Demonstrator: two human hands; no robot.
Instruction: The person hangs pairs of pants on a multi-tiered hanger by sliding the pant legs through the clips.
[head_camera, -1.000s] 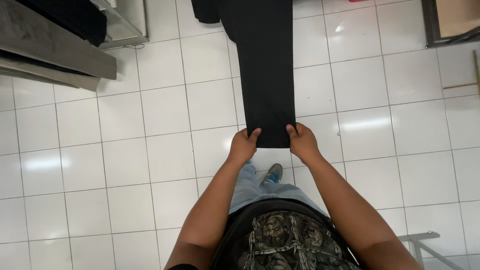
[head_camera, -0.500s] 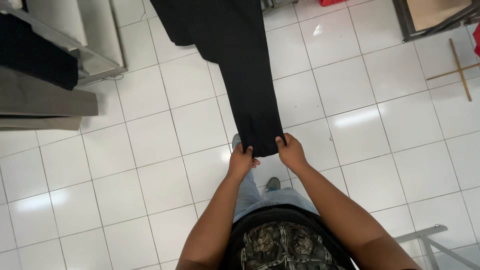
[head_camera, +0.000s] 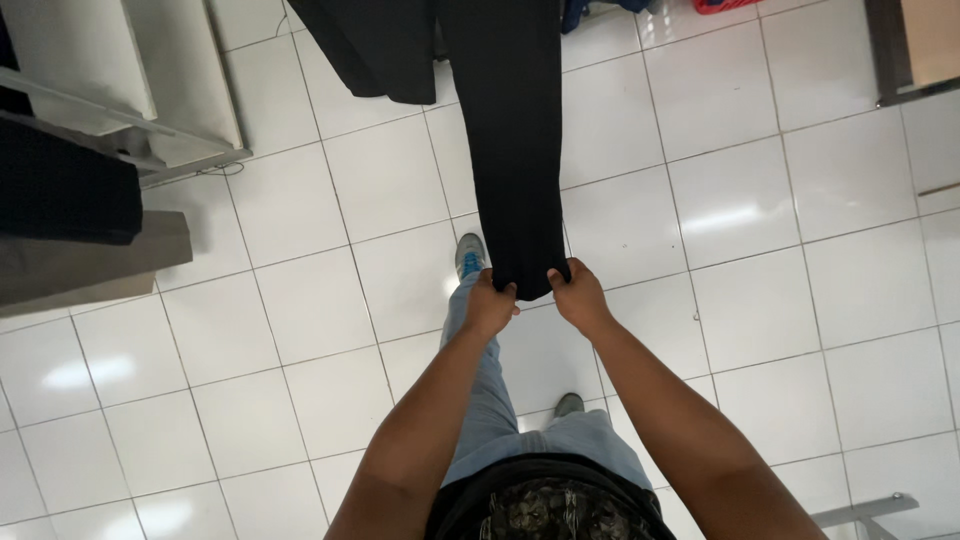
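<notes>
Head cam, looking straight down. Nearest the lens: the person's dark patterned shirt (head_camera: 550, 510) at bottom edge, then light blue jeans (head_camera: 490, 400) below it. Both bare forearms are reaching fwd from the bottom corners & converging toward frame centre.

Left hand (head_camera: 489, 305) is gripping the left corner of the hem of a pair of black trousers (head_camera: 515, 150); grip is closed on the fabric, fingers curling over the edge. Right hand (head_camera: 578, 296) is doing the same on the right corner, grip closed on the cloth, thumb side facing in. Hands are sitting near each other, w/ the hem bunching between them.

Black trousers are hanging down from the top of frame as one long narrow leg, lower end pulled toward the person, clear of the floor. Upper part is running out of view at top edge, so what it's hanging from can't be told.

Under the hands: a blue-grey shoe (head_camera: 469, 256) just left of the hem, on white floor tiles (head_camera: 760, 280); a second shoe (head_camera: 569, 404) is peeking out by the jeans.

Further out: another black garment (head_camera: 375, 45) is hanging top left, just beside the trousers. Far left, a grey shelf unit (head_camera: 90, 260) w/ dark folded cloth (head_camera: 65, 195) on it. Top right, a dark frame edge (head_camera: 885, 50).
</notes>
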